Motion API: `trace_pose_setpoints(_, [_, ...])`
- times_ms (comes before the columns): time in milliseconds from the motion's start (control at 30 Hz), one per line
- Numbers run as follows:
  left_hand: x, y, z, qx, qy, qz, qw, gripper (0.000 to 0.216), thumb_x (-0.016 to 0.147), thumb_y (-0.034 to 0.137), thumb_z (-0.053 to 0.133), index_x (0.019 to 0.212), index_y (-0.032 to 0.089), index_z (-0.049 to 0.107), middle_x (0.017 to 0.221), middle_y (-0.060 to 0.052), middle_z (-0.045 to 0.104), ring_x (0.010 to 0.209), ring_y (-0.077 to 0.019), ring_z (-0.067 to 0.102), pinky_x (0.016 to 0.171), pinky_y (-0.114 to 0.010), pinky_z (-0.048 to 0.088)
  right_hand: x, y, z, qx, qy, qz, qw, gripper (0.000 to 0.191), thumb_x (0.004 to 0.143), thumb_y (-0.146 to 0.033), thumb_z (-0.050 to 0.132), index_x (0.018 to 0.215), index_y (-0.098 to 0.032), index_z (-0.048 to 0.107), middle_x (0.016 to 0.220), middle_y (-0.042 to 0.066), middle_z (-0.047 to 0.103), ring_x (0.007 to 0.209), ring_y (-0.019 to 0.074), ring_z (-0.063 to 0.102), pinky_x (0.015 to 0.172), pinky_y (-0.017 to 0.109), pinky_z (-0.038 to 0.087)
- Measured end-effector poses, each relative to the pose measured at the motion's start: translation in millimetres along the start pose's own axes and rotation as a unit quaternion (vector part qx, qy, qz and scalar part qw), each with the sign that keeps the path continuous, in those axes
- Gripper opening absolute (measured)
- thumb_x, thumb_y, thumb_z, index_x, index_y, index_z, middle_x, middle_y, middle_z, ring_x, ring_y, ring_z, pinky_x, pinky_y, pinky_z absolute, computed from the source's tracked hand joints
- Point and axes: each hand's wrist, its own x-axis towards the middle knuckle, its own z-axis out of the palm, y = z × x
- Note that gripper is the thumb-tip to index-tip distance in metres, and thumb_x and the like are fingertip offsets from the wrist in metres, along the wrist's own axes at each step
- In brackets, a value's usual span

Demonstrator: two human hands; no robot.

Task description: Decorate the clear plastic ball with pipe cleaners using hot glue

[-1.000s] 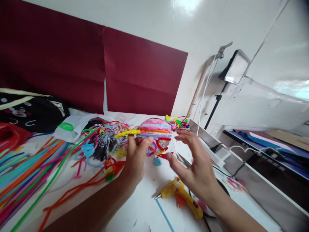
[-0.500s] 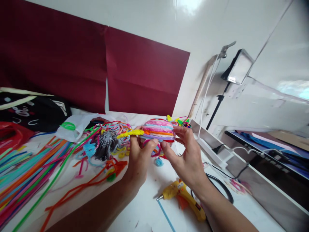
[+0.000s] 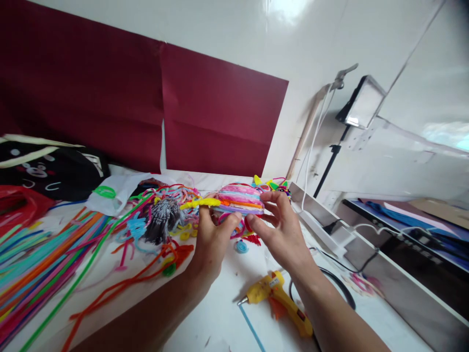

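Note:
Both hands hold a striped pipe-cleaner craft, banded in pink, light blue, orange and lilac, just above the white table. My left hand grips its left end, thumb on the near side, where a yellow twisted pipe-cleaner piece sticks out to the left. Round the right end are the curled fingers and thumb of my right hand. A blue pipe-cleaner coil lies on the table below it. Nearer me rests a yellow hot glue gun, its nozzle at a light blue strip.
Loose pipe cleaners spread over the left side, with a grey-black tinsel bundle beside them. A black bag lies at the back left. On the right run a grey ledge, a power strip and cables. A lamp stands behind.
The striped craft has dropped slightly and tipped a little in my hands. Both hands keep their hold; the glue gun and loose pipe cleaners lie as before.

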Motion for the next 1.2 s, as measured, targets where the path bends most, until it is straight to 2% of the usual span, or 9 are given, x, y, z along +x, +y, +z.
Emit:
trace_pose_setpoints(200, [3,-4,-2,0.010,-0.004,-0.011,1.000,0.060,0.073,0.028,0.075,0.127,0.024,0.050,0.119,-0.006,0.067,0.105,-0.0238,0.066,0.093,-0.038,0.050,5,3,-1,0.054,-0.009,0.041,0.998,0.038,0.069,-0.031,0.074,0.098,-0.026,0.049,0.109,0.003,0.061,0.103,0.0242,0.063,0.080,0.040,0.056])
trace_pose_setpoints(500, [8,-12,-8,0.038,-0.007,-0.024,0.999,0.061,0.072,0.035,0.077,0.126,0.023,0.052,0.111,-0.006,0.071,0.101,-0.0248,0.068,0.092,-0.039,0.052,12,10,0,0.093,-0.015,0.097,0.991,0.044,0.061,-0.031,0.076,0.094,-0.026,0.048,0.103,0.001,0.062,0.097,0.0215,0.061,0.072,0.034,0.053])
trace_pose_setpoints(667, [13,-16,-12,0.054,0.017,-0.029,0.998,0.063,0.068,0.033,0.079,0.125,0.023,0.054,0.110,-0.006,0.072,0.102,-0.0257,0.068,0.095,-0.039,0.051,15,10,4,0.101,-0.013,0.132,0.986,0.048,0.056,-0.032,0.075,0.094,-0.026,0.047,0.101,0.002,0.063,0.094,0.0224,0.061,0.069,0.034,0.054])
trace_pose_setpoints(967, [21,-22,-15,0.081,0.031,-0.030,0.996,0.060,0.067,0.032,0.078,0.121,0.021,0.055,0.107,-0.006,0.072,0.096,-0.0244,0.069,0.088,-0.037,0.054,24,18,9,0.106,-0.020,0.146,0.983,0.048,0.053,-0.030,0.074,0.093,-0.026,0.048,0.094,0.001,0.062,0.090,0.0223,0.061,0.068,0.034,0.053])
trace_pose_setpoints(1200, [27,-27,-19,0.097,0.052,-0.025,0.994,0.056,0.065,0.028,0.079,0.117,0.022,0.057,0.099,-0.004,0.072,0.089,-0.0221,0.069,0.085,-0.035,0.054,29,30,11,0.126,-0.059,0.158,0.978,0.051,0.054,-0.031,0.076,0.094,-0.026,0.046,0.090,0.001,0.062,0.082,0.0212,0.061,0.068,0.036,0.053])
